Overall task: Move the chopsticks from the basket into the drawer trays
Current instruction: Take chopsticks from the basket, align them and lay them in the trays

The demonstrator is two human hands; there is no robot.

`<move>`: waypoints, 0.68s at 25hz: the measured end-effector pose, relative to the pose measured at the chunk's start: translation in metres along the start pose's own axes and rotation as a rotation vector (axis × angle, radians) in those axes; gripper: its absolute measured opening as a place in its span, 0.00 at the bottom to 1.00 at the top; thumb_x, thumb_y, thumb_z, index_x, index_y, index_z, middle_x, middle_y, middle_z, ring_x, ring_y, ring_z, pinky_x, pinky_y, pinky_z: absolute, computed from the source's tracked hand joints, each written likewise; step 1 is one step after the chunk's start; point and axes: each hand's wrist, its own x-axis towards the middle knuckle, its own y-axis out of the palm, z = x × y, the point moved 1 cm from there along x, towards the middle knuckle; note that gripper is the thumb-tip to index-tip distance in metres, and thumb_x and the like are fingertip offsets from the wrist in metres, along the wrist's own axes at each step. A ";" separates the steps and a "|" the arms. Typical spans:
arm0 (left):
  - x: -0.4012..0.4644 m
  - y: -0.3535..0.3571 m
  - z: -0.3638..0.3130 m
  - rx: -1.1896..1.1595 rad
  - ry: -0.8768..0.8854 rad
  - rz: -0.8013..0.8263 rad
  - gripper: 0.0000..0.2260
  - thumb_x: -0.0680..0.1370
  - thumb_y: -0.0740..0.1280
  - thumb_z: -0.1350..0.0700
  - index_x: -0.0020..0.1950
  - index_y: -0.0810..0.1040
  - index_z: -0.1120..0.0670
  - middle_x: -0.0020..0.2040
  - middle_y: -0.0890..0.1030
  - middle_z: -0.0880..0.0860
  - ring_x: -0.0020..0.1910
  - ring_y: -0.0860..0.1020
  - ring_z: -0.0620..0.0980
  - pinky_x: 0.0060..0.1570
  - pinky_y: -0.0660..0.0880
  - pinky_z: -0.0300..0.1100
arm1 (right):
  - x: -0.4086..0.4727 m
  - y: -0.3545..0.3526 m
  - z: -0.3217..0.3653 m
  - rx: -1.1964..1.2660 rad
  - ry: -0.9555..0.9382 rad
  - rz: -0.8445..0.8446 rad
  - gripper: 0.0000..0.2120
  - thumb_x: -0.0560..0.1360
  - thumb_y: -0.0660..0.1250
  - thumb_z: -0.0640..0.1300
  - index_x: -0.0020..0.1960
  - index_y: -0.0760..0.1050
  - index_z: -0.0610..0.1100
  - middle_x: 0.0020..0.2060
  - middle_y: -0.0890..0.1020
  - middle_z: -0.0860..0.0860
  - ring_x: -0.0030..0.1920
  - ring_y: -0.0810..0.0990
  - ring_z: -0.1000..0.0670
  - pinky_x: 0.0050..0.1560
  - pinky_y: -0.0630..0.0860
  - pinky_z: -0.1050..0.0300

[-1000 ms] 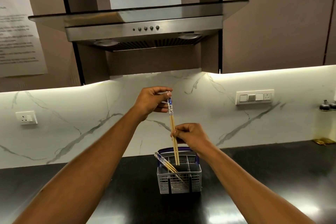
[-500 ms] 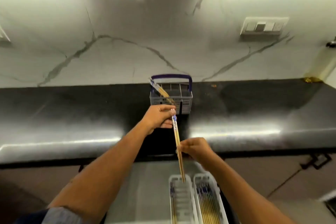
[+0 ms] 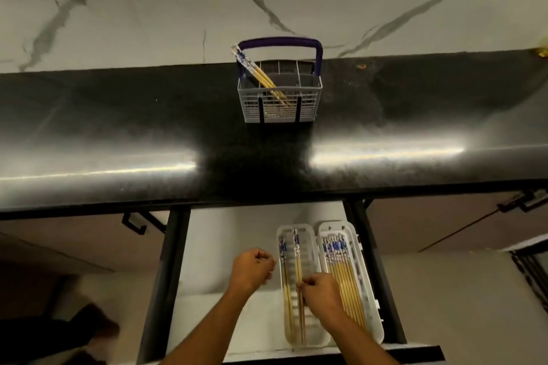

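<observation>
A dark, glossy countertop (image 3: 118,133) spans the view from edge to edge, with two bright bands of reflected light along its front. Behind it rises a white marble wall (image 3: 148,3) crossed by grey veins. A small golden object (image 3: 541,52) sits at the far right where countertop meets wall, too small to identify. Below the counter edge, brown cabinet fronts (image 3: 444,225) flank the central opening, each carrying a black handle (image 3: 136,221). At lower left lies a dark, blurred shape (image 3: 59,332) that cannot be made out.
</observation>
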 end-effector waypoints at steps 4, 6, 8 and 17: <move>-0.005 0.012 0.012 0.040 -0.053 0.024 0.08 0.73 0.75 0.60 0.48 0.79 0.53 0.40 0.84 0.55 0.34 0.83 0.50 0.36 0.80 0.43 | 0.009 0.018 0.008 -0.217 0.068 -0.031 0.05 0.76 0.69 0.39 0.44 0.83 0.40 0.37 0.84 0.48 0.36 0.83 0.49 0.29 0.75 0.61; -0.005 0.018 0.016 0.042 -0.059 0.042 0.09 0.72 0.75 0.60 0.49 0.79 0.54 0.40 0.84 0.55 0.33 0.82 0.50 0.36 0.80 0.43 | 0.013 0.026 0.012 -0.283 0.089 -0.065 0.04 0.78 0.67 0.39 0.48 0.81 0.40 0.38 0.81 0.49 0.34 0.78 0.51 0.25 0.69 0.63; -0.003 0.023 0.016 0.044 -0.057 0.039 0.09 0.72 0.75 0.62 0.48 0.79 0.55 0.38 0.84 0.54 0.31 0.82 0.48 0.35 0.80 0.42 | 0.018 0.030 0.014 -0.330 0.098 -0.094 0.05 0.79 0.64 0.38 0.50 0.79 0.40 0.40 0.80 0.49 0.33 0.76 0.52 0.27 0.68 0.63; 0.006 0.026 0.020 0.007 -0.096 0.044 0.07 0.72 0.76 0.63 0.46 0.80 0.56 0.36 0.84 0.55 0.32 0.82 0.51 0.40 0.83 0.47 | 0.024 0.035 0.009 -0.347 0.116 -0.108 0.04 0.80 0.63 0.40 0.49 0.77 0.42 0.40 0.80 0.48 0.34 0.76 0.53 0.29 0.74 0.62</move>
